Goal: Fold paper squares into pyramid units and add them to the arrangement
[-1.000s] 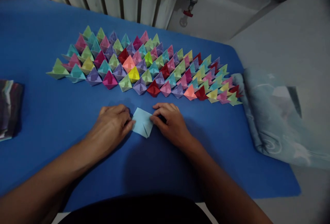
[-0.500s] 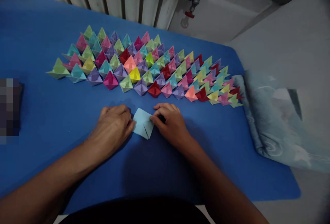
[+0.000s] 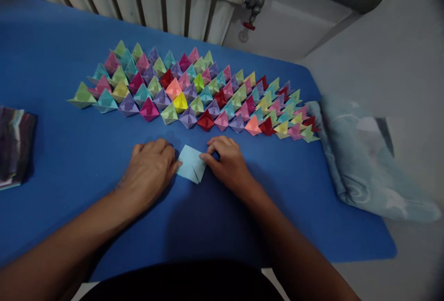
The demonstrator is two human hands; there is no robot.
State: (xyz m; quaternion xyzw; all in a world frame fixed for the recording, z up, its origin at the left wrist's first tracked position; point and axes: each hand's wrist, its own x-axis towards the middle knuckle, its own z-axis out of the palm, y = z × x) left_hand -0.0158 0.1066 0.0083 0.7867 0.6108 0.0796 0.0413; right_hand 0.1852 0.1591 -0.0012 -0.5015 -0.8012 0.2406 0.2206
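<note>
Fingers (image 3: pixel 169 154) of our left hand (image 3: pixel 147 167) are curled close together, and its thumb touches the left edge of a light blue folded paper (image 3: pixel 189 161). The thumb of our right hand (image 3: pixel 227 160) lies over the paper's right corner, while the forefinger bends with a gap from it. Whether either hand pinches the paper from beneath, we cannot tell. This paper is between our two hands, on the near part of the blue table (image 3: pixel 86 167), and a dark slit shows in its near half. Farther from us, beyond the hands, many coloured paper pieces (image 3: pixel 189 92) stand with pointed tops in slanting rows, close to one another. On the left we see one part of a layered stack (image 3: pixel 15 148), dark with some pale edges. On the right lies a folded grey-blue cloth (image 3: pixel 366 171), which reaches past the table's edge. At the far side we find a white radiator (image 3: pixel 149 5) and, to its right, a valve (image 3: pixel 256 7) with a red handle (image 3: pixel 249 26).
</note>
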